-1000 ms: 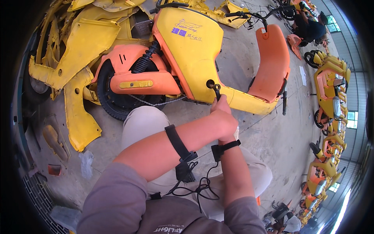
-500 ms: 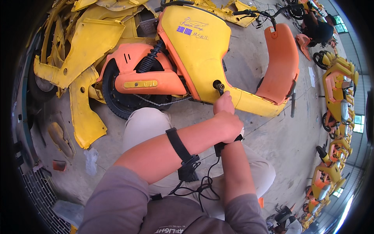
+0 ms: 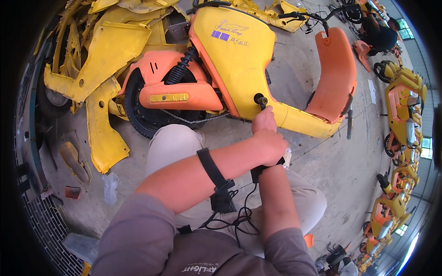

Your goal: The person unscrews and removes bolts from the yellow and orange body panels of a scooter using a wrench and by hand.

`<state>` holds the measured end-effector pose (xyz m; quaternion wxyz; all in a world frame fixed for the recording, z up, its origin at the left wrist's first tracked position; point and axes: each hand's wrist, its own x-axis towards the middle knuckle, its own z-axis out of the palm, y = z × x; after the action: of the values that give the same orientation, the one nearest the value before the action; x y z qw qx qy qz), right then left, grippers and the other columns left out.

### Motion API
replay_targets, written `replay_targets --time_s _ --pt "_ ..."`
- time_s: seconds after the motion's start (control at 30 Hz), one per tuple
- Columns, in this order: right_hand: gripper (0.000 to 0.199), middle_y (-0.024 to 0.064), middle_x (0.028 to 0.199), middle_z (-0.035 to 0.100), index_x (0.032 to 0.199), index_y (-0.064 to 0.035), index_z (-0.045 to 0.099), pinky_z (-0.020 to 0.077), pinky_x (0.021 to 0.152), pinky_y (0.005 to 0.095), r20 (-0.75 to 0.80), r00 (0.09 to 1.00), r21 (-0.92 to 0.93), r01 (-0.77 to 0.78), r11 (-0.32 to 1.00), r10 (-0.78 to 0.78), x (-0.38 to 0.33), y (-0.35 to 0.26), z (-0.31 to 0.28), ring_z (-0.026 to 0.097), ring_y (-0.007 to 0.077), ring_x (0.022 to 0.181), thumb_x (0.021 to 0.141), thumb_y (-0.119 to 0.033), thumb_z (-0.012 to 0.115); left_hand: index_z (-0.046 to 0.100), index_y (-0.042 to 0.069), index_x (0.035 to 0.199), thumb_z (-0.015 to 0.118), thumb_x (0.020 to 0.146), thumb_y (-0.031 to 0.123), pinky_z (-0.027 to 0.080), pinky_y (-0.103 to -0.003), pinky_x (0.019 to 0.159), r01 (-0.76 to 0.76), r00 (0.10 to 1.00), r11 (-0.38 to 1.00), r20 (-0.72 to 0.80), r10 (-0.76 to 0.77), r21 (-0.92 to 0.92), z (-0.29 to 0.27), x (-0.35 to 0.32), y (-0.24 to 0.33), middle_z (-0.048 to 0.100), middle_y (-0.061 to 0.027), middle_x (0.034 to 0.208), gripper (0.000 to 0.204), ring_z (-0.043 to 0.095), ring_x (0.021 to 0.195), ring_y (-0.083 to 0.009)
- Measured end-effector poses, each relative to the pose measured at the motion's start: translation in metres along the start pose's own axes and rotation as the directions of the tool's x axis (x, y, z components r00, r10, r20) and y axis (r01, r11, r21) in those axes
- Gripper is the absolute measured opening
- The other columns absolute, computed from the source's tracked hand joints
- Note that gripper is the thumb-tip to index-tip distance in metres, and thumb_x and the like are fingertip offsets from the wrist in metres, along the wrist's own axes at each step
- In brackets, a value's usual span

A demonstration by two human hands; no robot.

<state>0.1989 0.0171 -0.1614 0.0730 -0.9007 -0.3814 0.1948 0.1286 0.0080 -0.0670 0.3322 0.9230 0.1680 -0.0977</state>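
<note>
Head view: black tool (image 3: 260,100) is gripped tight by left hand (image 3: 269,138) at yellow scooter panel (image 3: 239,60), right hand (image 3: 282,160) hidden, grip can't be told; tool prob. stiff, best held at shaft.

Single head-worn fisheye view, steeply downward and close over forearms, toward the floor-level scooter (image 3: 239,69).
</note>
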Motion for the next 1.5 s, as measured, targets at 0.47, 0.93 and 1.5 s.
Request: replay_targets --time_s 0.47,0.93,1.5 --pt "0.024 0.0275 0.106 0.061 0.109 -0.0021 0.046 0.0511 0.076 0.055 0.116 0.993 -0.128 0.043 0.991 -0.028 -0.036 -0.005 -0.021 0.061 0.0475 0.096 0.097 -0.013 0.028 0.07 0.006 0.1 0.057 0.086 0.014 0.052 -0.038 0.083 0.143 0.976 0.956 -0.195 -0.093 0.256 0.029 0.018 -0.021 0.069 -0.0142 0.103 0.021 0.067 0.1 -0.0286" --pt "0.02 0.0246 0.099 0.064 0.11 -0.0024 0.044 0.0533 0.071 0.0515 -0.005 0.997 -0.041 0.072 0.997 -0.072 -0.012 0.001 0.01 0.065 0.044 0.088 0.097 -0.012 0.031 0.066 0.005 0.104 0.056 0.086 0.017 0.049 -0.043 0.089 0.023 1.0 0.998 -0.018 -0.024 -0.05 0.001 -0.002 -0.007 0.067 -0.014 0.106 0.024 0.065 0.105 -0.0296" --pt "0.02 0.0226 0.084 0.069 0.111 -0.0026 0.048 0.0542 0.058 0.05 -0.023 1.0 -0.21 0.012 0.978 -0.017 0.014 0.009 0.029 0.069 0.0395 0.075 0.096 -0.01 0.036 0.064 0.005 0.104 0.057 0.084 0.016 0.046 -0.045 0.09 -0.043 0.995 0.999 -0.091 0.041 -0.01 -0.009 -0.004 0.004 0.064 -0.0134 0.106 0.024 0.058 0.109 -0.0317"
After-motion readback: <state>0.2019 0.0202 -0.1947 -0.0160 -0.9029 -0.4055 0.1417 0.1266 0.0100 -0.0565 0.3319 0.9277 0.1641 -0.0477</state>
